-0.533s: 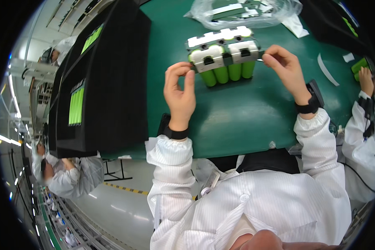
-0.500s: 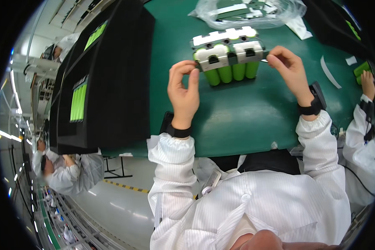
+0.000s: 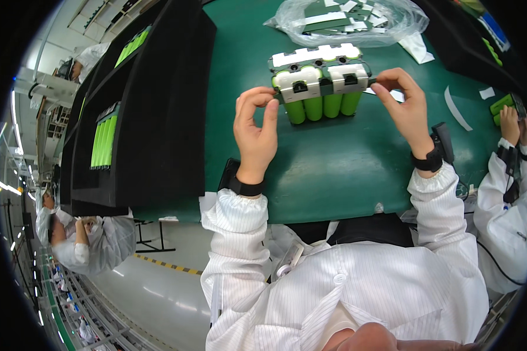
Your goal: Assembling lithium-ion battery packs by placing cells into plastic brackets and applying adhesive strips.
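Note:
A battery pack [image 3: 322, 105] of green cylindrical cells stands upright on the green table. White pieces with dark square openings cover its top and upper front. A dark thin strip [image 3: 326, 89] runs along the upper front of the pack. At the pack's left end, my left hand [image 3: 256, 131] pinches the strip's end between thumb and fingertips. My right hand [image 3: 405, 108] pinches at the opposite end, thumb and forefinger together. The fingers partly hide both ends of the strip. A white sliver [image 3: 392, 93] shows behind my right fingers.
A clear plastic bag [image 3: 401, 36] with green and white pieces lies beyond the pack. A black rack [image 3: 164, 111] holding green packs stands at left, another [image 3: 445, 47] at far right. A curved white strip [image 3: 457, 109] lies right. A co-worker's hands [image 3: 511, 124] hold green cells at the right edge.
The whole view has shifted slightly. My hands keep their pinch at both ends of the pack, and more of the white sliver shows behind my right fingers.

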Available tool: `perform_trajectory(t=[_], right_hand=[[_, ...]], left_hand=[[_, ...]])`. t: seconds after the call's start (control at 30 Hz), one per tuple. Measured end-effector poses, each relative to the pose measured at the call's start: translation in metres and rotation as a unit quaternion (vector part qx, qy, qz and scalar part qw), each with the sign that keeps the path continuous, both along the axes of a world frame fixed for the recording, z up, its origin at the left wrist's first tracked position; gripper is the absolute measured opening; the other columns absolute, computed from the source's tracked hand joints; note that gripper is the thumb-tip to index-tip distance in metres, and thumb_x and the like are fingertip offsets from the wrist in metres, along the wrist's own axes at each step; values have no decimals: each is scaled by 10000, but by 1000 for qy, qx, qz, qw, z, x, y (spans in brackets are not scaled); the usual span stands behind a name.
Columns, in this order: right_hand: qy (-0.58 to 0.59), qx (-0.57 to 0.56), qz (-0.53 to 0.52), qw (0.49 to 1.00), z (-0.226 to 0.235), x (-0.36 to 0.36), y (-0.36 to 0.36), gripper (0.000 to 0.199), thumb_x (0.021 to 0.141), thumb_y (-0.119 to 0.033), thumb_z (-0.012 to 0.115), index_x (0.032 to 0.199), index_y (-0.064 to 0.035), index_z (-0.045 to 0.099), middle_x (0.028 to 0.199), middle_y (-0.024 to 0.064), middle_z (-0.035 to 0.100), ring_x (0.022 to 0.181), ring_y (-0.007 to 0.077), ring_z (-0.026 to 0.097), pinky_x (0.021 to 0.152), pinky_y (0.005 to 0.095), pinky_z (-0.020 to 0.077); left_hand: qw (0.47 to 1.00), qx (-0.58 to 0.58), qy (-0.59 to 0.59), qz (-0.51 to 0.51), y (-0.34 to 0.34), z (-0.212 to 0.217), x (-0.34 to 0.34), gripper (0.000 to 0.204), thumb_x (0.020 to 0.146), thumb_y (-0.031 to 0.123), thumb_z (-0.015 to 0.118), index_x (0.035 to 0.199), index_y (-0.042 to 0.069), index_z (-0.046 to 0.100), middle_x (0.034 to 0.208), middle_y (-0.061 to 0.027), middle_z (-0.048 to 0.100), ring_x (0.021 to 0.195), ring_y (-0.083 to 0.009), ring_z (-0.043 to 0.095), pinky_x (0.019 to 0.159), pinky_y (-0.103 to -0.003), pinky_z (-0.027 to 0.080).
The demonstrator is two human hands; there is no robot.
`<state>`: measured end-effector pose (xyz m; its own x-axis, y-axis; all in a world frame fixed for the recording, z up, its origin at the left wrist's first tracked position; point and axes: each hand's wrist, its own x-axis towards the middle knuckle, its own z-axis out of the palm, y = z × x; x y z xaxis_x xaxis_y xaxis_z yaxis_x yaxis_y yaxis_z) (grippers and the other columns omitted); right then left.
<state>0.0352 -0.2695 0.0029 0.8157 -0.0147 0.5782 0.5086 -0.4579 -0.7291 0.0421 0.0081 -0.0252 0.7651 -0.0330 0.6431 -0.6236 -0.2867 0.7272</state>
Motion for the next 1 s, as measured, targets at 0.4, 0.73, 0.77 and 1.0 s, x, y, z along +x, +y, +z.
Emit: perform_trajectory(t=[0.4,0.73,0.77,1.0], right_hand=[[46,109,153,981,-6,1,-5,64,891,-33,608,911,5,561,1061,59,559,956,117,552,868,258,456],[64,92,161,981,-2,-4,-7,49,899,-16,585,908,2,540,1093,55,554,952,109,544,855,248,453],[65,93,166,979,-3,-3,-5,49,899,-16,585,908,2,540,1093,55,554,952,109,544,855,248,453],[46,103,155,982,-7,1,-4,57,907,-24,587,899,11,542,1073,35,539,852,66,500,760,202,423]], left_hand=[[1000,-5,6,-23,-4,3,-6,75,929,63,576,933,3,531,1154,-108,533,991,-139,522,846,-265,437],[1000,-4,12,-21,-3,0,-5,86,932,72,581,925,-3,540,1161,-93,536,883,-87,502,774,-230,433],[1000,-2,13,-16,-2,0,-5,86,932,72,581,925,-3,540,1161,-93,536,883,-87,502,774,-230,433],[998,-45,17,-36,-5,0,-1,98,934,86,585,910,-3,551,1121,-77,556,812,-69,481,740,-212,415]])
